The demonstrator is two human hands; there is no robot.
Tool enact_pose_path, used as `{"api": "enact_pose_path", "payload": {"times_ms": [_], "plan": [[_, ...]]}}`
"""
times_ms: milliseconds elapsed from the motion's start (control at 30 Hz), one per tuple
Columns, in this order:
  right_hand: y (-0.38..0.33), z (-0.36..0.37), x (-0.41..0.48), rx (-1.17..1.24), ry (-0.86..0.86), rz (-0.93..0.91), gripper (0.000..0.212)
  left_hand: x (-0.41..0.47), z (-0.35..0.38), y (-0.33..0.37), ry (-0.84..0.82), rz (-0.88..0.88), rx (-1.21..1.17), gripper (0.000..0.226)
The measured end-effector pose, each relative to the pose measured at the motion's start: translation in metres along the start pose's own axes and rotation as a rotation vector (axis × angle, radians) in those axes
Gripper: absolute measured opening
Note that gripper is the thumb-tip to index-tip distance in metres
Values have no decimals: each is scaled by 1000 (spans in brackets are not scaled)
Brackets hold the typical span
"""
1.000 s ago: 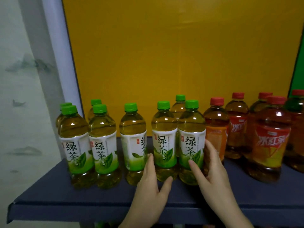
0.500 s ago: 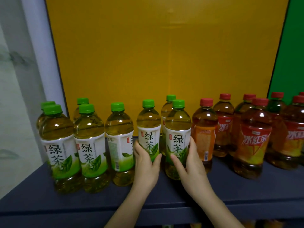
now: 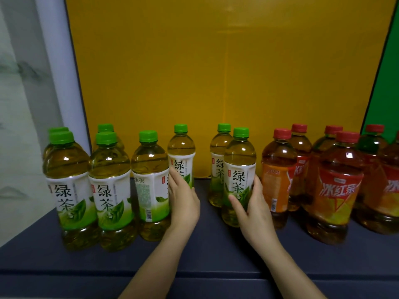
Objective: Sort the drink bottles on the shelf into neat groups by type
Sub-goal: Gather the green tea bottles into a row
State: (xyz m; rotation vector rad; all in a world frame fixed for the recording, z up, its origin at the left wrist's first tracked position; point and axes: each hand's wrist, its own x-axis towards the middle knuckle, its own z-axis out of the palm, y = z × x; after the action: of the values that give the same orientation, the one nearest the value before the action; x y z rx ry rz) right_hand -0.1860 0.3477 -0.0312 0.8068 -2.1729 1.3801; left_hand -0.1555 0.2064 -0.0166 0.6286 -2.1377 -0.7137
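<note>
One green-capped clear plastic tea bottle is gripped by the left hand and a second such bottle by the right hand, both upright mid-way along the dark blue shelf; if slid carelessly, the red-capped amber bottle just beside could be toppled.

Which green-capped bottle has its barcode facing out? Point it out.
The green-capped bottle just left of the left hand: it shows a barcode and small print, the others large characters.
</note>
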Motion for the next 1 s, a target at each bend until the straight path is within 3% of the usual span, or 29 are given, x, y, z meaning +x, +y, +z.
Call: {"api": "enact_pose_path", "payload": {"times_ms": [167, 267, 367, 433, 533, 633, 700, 867, 1000], "plan": [[11, -12, 13, 45, -20, 12, 65, -6, 8, -2, 237, 379, 178, 84], [17, -16, 19, 49, -36, 13, 63, -14, 11, 10, 78, 572, 65, 73], [22, -16, 23, 28, -41, 24, 56, -13, 18, 18, -131, 456, -149, 73], [26, -15, 25, 12, -25, 29, 51, -1, 29, 18, -195, 259, -289, 80], [29, -11, 24, -17, -3, 20, 49, 16, 36, 16, -438, -7, -618, 91], [31, -9, 22, -46, 4, 3, 50, 22, 42, 10, -561, -25, -737, 54], [33, -9, 23, -47, 3, 5, 50, 24, 44, 6, -527, -18, -695, 46], [26, -7, 28, 53, -60, 86, 60, 16, 41, -1, -276, 87, -421, 58], [26, -8, 42, 169, -178, 189, 64, 13, 38, -2, -149, 123, -338, 59]]}}
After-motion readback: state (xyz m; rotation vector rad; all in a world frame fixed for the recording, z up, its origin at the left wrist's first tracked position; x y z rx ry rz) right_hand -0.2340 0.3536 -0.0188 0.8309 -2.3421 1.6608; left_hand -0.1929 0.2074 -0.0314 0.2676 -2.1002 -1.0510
